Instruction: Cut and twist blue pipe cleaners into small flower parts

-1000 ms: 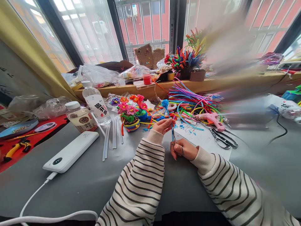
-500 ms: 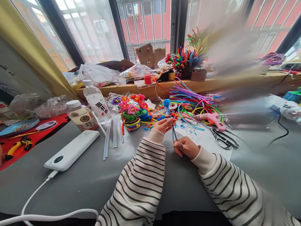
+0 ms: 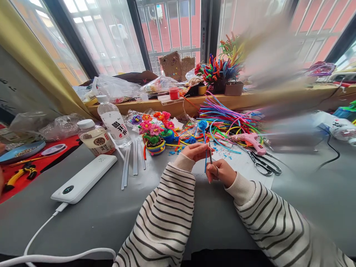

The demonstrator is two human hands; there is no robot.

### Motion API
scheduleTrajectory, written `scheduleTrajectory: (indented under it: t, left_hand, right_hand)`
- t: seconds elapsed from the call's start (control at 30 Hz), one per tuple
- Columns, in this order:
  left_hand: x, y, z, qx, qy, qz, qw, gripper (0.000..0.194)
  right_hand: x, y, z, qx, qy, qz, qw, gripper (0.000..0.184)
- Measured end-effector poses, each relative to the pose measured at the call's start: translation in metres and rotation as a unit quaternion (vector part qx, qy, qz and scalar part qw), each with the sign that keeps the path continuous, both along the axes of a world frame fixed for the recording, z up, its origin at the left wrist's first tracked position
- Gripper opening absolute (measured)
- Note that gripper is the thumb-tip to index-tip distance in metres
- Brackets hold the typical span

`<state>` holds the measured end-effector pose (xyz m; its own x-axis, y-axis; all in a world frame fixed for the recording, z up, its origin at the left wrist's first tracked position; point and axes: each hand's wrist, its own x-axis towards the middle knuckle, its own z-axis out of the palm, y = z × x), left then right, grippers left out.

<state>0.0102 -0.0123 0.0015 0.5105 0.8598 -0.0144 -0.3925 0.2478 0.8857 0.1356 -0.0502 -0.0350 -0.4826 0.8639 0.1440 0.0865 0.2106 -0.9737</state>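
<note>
Between the fingertips of my left hand (image 3: 195,151) is a blue pipe-cleaner flower (image 3: 203,125), held upright. Its fuzzy round head rises above the fingers and its thin stem runs down below them. My right hand (image 3: 221,172) is closed around the handles of small scissors (image 3: 210,157); the fingers hide most of them. The dark blades point up beside the stem, close to the left fingertips. Whether the blades touch the stem I cannot tell. Behind the hands, blue fuzz trimmings lie on a white sheet (image 3: 236,157).
Large scissors (image 3: 264,163) and a pink glue gun (image 3: 251,142) lie to the right, before a heap of pipe cleaners (image 3: 225,113). Potted pipe-cleaner flowers (image 3: 154,139), clear glue sticks (image 3: 135,157), a water bottle (image 3: 114,124), a drink jar (image 3: 96,139) and a white power bank (image 3: 85,178) are left.
The blue flower has shifted a little right in my left hand. My right hand has brought the scissors up from the lower stem to near the left fingertips.
</note>
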Motion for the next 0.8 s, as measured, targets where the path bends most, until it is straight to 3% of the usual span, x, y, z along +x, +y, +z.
scheduleTrajectory:
  t: [0.33, 0.47, 0.7, 0.8]
  left_hand:
    - [-0.002, -0.004, 0.002, 0.005, 0.006, -0.033, 0.999, 0.018]
    - [-0.003, -0.003, 0.002, -0.006, -0.013, -0.011, 1.000, 0.019]
    - [-0.004, -0.001, 0.004, -0.019, -0.043, 0.018, 0.999, 0.015]
    - [-0.003, -0.001, 0.006, -0.025, -0.095, 0.053, 0.994, 0.009]
  right_hand:
    - [-0.001, 0.000, 0.000, -0.031, 0.004, 0.051, 0.998, 0.045]
    - [-0.002, -0.002, 0.005, -0.024, 0.025, 0.061, 0.998, 0.037]
    - [-0.001, -0.001, 0.008, 0.030, 0.038, -0.044, 0.998, 0.028]
    - [-0.001, -0.001, 0.007, 0.038, 0.031, -0.040, 0.998, 0.031]
